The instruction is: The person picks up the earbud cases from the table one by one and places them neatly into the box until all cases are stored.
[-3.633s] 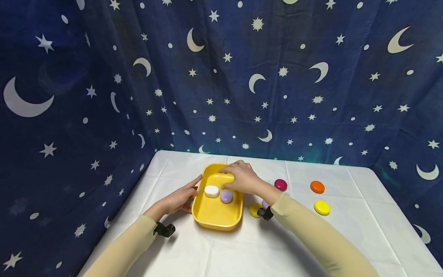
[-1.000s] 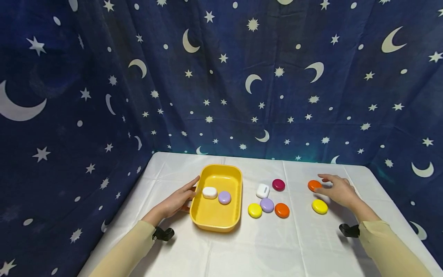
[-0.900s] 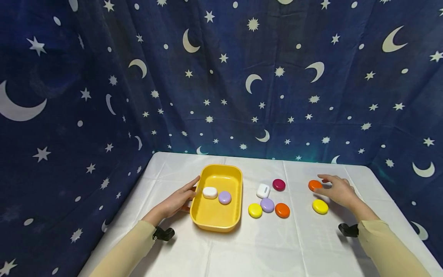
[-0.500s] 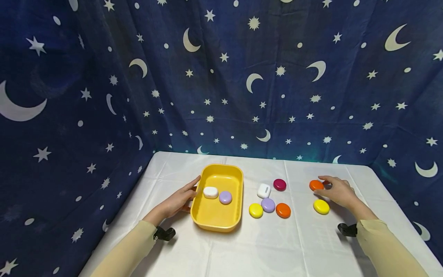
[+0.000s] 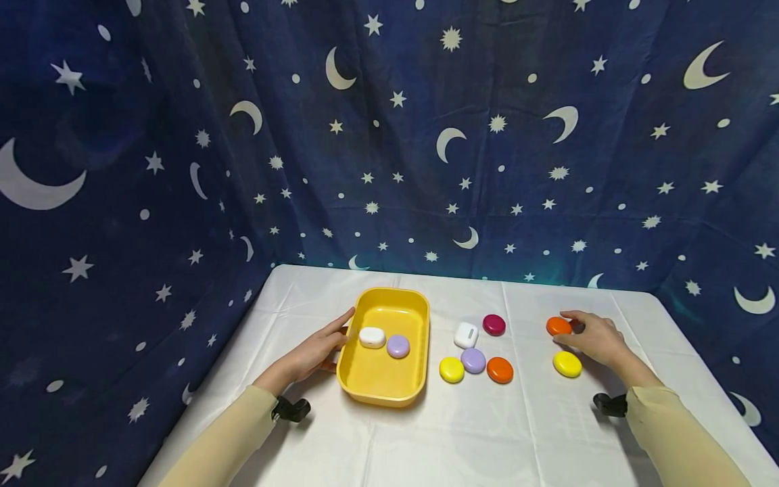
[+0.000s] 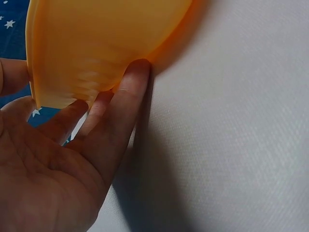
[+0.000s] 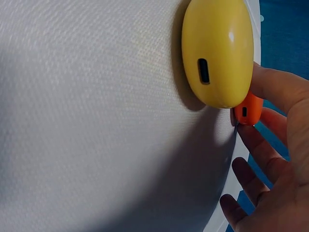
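Note:
At the right of the table, my right hand (image 5: 599, 338) has thumb and finger around the sides of an orange earbud case (image 5: 558, 326). In the right wrist view, the orange case (image 7: 248, 110) shows a small port slot and is partly hidden by the nearer yellow case (image 7: 219, 53). My left hand (image 5: 310, 353) rests against the left wall of a yellow tray (image 5: 383, 399), fingers extended. The left wrist view shows those fingers (image 6: 130, 87) touching the tray's outer wall. Inside the tray lie a white case (image 5: 372, 337) and a lilac round case (image 5: 398, 346).
Between tray and right hand sit a white case (image 5: 466, 335), a dark red one (image 5: 494, 325), a lilac one (image 5: 473, 360), a yellow one (image 5: 452, 370) and another orange one (image 5: 500, 370). A dark blue star-patterned curtain (image 5: 414, 176) borders the white table (image 5: 438, 439).
My right hand has left the tray and gone right to the far orange case, where thumb and finger have drawn in around it. My left hand stays against the tray.

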`<control>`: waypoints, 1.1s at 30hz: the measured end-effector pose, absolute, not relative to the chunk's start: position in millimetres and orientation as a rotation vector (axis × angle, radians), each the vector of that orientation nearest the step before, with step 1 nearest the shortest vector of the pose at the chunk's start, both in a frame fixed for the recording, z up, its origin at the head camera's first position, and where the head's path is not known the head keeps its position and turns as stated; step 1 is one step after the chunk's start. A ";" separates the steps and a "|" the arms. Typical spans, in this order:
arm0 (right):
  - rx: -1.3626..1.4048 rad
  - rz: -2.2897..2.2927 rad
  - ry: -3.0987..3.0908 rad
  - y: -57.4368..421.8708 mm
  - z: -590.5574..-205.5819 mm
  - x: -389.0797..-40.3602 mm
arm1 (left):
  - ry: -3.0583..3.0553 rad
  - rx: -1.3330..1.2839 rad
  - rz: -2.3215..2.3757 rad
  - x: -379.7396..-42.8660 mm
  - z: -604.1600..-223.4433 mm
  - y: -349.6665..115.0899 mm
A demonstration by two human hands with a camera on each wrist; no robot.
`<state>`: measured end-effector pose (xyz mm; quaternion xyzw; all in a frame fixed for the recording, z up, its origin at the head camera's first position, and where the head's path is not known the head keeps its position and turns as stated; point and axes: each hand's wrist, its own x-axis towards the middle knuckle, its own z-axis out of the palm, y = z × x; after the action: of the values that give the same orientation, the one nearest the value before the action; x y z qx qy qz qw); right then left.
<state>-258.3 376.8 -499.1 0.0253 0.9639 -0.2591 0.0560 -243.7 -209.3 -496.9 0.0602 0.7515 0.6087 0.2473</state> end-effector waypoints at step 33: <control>-0.081 -0.841 3.015 335.9 -478.4 -264.6 | 2.046 0.183 1.655 -243.8 -496.5 -209.6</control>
<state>-264.6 335.9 -478.4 -0.0258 0.9629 -0.2684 0.0052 -243.8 -209.6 -496.5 0.0671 0.7511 0.6077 0.2493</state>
